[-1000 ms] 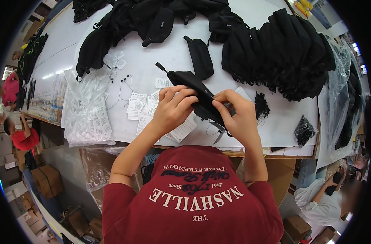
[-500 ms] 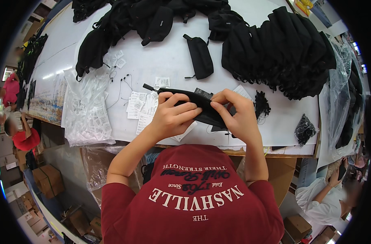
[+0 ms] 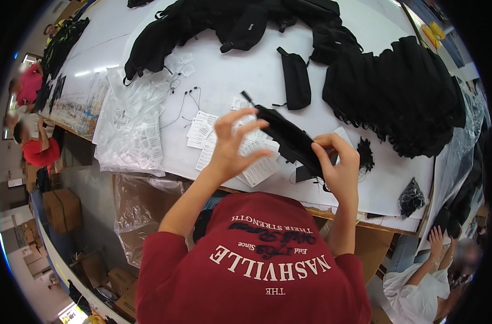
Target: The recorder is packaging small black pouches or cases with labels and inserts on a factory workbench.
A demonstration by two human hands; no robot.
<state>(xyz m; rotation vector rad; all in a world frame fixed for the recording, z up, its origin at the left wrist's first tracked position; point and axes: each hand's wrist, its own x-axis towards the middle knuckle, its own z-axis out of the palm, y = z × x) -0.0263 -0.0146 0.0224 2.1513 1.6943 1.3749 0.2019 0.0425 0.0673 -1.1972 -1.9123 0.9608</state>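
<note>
A small black fabric pouch (image 3: 286, 137) hangs just above the white table (image 3: 246, 75), angled from upper left to lower right. My right hand (image 3: 337, 162) pinches its lower right end. My left hand (image 3: 232, 146) is beside the pouch's left half with fingers spread apart, fingertips near or lightly touching it, not gripping. White paper tags (image 3: 256, 164) lie on the table under my hands. A short black strap sticks out at the pouch's far end.
Another black pouch (image 3: 295, 81) lies further back. A big pile of black pouches (image 3: 402, 97) fills the right side, more black bags (image 3: 213, 27) at the back. Clear plastic bags (image 3: 130, 127) lie left. A small black bundle (image 3: 411, 197) sits right. Other people are at the left edge and lower right.
My left hand has let go of the pouch and spread its fingers. The pouch has shifted slightly, still held at its right end by my right hand.
</note>
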